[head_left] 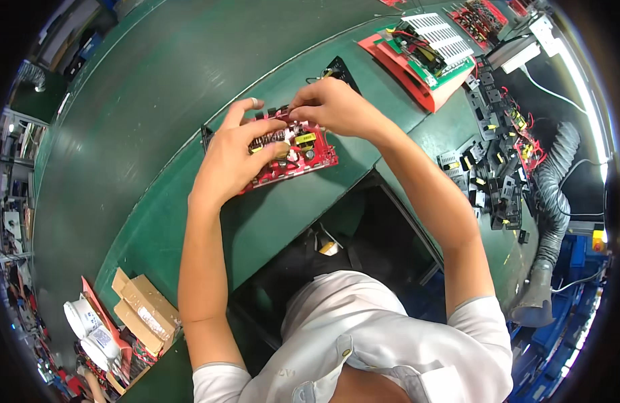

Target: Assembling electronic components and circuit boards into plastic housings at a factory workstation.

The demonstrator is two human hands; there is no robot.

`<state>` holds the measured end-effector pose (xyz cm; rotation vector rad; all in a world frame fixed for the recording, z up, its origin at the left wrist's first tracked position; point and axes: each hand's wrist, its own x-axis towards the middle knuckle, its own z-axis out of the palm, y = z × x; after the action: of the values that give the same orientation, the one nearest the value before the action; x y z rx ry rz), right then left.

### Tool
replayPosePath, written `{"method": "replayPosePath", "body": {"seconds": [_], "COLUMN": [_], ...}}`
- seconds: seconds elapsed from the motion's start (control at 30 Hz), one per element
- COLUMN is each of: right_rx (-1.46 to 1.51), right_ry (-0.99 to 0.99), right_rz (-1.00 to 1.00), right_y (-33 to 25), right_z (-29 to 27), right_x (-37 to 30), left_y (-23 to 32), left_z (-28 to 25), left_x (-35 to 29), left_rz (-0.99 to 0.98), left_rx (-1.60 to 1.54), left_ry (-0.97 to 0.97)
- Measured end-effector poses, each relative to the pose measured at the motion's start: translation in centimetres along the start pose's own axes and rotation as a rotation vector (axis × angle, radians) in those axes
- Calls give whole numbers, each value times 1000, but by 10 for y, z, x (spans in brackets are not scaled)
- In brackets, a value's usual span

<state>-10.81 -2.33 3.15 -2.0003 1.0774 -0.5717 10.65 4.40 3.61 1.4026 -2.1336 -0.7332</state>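
A red circuit board (316, 161) crowded with components lies on the green bench, with a yellow-wrapped component (305, 139) on its right half. Across the board's left part reaches my left hand (237, 156); its thumb and index finger close around parts there, while another finger sticks up. My right hand (337, 107) is at the board's far edge, thumb and fingertips pinched together. Whatever sits in that pinch is too small and covered to make out. Just beyond my right hand stands a dark, perforated piece (341, 72). My fingers hide part of the board.
A red holder with green boards (417, 57) stands far right. Black housings (484, 154) with wires are heaped at the right, beside a grey flexible duct (555, 178). A cardboard box (148, 312) and white spools (91, 326) sit lower left, near another person's arm (93, 384).
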Motion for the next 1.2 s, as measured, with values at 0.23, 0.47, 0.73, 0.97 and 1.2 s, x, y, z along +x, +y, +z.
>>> {"method": "replayPosePath", "body": {"seconds": [0.23, 0.47, 0.73, 0.97, 1.2], "right_rx": [831, 675, 642, 986, 822], "right_ry": [34, 40, 37, -80, -8], "right_rz": [158, 62, 160, 340, 236], "right_y": [16, 7, 6, 18, 16], "right_z": [31, 41, 40, 35, 31], "right_x": [-26, -36, -40, -37, -36], "left_y": [-5, -11, -7, -6, -11], "left_z": [19, 18, 24, 34, 34], "left_x": [-17, -15, -15, -15, -6], "left_rz": [-33, -114, -52, 184, 181], "left_rx": [-54, -361, -304, -37, -47], "left_ry": [37, 35, 136, 362, 356]}}
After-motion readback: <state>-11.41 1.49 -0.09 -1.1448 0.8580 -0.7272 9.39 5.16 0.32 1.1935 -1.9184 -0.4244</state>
